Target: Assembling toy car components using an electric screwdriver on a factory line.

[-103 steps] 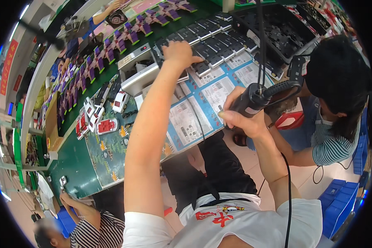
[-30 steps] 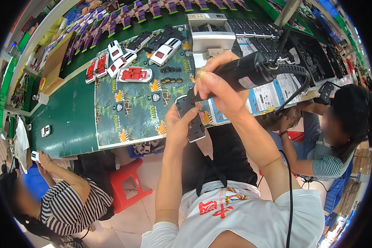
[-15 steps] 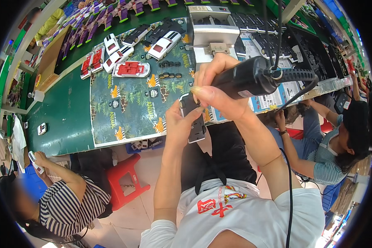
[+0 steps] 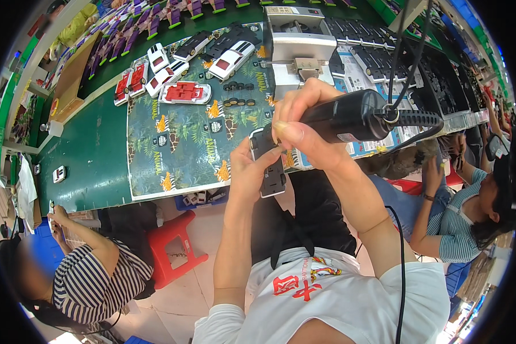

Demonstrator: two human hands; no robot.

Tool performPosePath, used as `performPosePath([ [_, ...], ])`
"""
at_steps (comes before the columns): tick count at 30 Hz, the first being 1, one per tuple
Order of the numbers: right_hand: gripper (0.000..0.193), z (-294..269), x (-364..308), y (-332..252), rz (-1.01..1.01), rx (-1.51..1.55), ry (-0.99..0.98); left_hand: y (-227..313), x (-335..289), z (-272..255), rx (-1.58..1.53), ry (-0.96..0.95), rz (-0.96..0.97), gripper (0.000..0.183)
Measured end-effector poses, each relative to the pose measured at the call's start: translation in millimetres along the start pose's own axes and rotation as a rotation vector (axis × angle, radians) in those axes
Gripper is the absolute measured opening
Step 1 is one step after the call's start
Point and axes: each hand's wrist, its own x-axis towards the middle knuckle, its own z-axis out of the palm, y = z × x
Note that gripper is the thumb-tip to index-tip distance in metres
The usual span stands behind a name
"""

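My left hand (image 4: 251, 171) is closed round a toy car (image 4: 274, 179), its black underside turned up and a white body edge showing. In my right hand (image 4: 309, 123) lies a black electric screwdriver (image 4: 350, 116), held level with its cable running off to the right. The driver's tip meets the car's underside near my fingers, which partly hide the contact. Beyond the left hand, small black wheel pairs (image 4: 238, 102) lie on the patterned mat (image 4: 183, 149). A white car body with a red inside (image 4: 184, 93) rests farther left.
Behind my right hand stands a metal fixture (image 4: 301, 43). White toy cars (image 4: 232, 59) and black chassis (image 4: 378, 62) are spread over the bench. Cables hang at the right. A co-worker in stripes (image 4: 97, 281) sits at left, another (image 4: 458, 229) at right.
My hands, the car and the screwdriver keep nearly the same place. The view has shifted slightly. The right co-worker's hand has lifted, and the left co-worker's hands have moved.
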Motion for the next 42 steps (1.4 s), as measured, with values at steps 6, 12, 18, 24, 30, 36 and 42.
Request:
performPosePath([
  [6,0.023,-3.1,-1.4,-9.4,-0.014,-0.006,-0.019,2.0,-1.7,6.2,0.039,-0.002,0.042,0.023],
  [12,0.020,-11.0,6.0,-19.2,0.011,0.134,-0.012,-3.9,-2.6,-0.3,-0.082,0.032,0.006,0.022],
  [18,0.013,-66.7,53.0,-54.5,-0.219,0.056,0.176,-10.0,5.7,-30.9,-0.559,-0.071,-0.043,0.067],
  [24,0.012,-67.3,67.5,-27.5,-0.203,-0.389,0.218,-14.9,5.4,-22.3,-0.394,-0.093,-0.014,0.071],
  [30,0.023,-61.7,76.7,-16.3,-0.132,-0.429,0.224,-12.4,4.0,-20.6,-0.384,-0.051,-0.030,0.076],
  [36,0.026,-49.8,52.3,-31.3,0.087,-0.188,0.191,-20.8,7.9,-32.1,-0.573,-0.050,-0.024,0.081],
  [42,0.019,-15.3,-11.6,-46.1,0.175,0.243,0.097,-17.6,10.3,-27.4,-0.480,0.006,-0.009,0.075],
])
